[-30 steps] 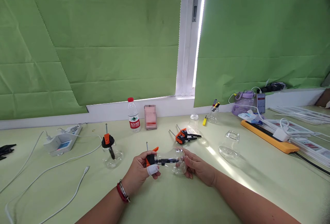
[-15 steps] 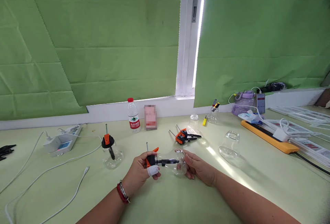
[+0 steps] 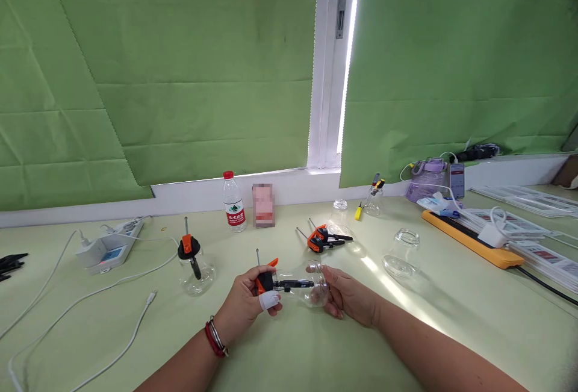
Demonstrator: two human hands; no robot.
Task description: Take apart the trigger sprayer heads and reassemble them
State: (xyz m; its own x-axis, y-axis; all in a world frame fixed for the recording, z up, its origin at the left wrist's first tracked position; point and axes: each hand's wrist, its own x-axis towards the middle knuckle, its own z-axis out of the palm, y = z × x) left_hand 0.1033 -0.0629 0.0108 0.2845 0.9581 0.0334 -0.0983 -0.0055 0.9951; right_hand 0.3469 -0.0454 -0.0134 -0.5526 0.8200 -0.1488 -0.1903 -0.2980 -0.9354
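- Left hand (image 3: 258, 291) grips the black-and-orange lid (image 3: 266, 282).
- Right hand (image 3: 347, 292) cups the wide end of the glass bottle (image 3: 303, 274), held sideways between both hands.
- Keeping lid and bottle in line probably avoids a crooked fit.
- Gentle, steady support should suit smooth glass.

glass jars (image 3: 401, 252): 5
orange-black tops (image 3: 188, 248): 4, 2 loose
hands (image 3: 244, 300): 2
power strips (image 3: 465, 237): 2
red-capped bottle (image 3: 235, 206): 1
purple bottle (image 3: 425, 181): 1
pink rectangular item (image 3: 264, 205): 1
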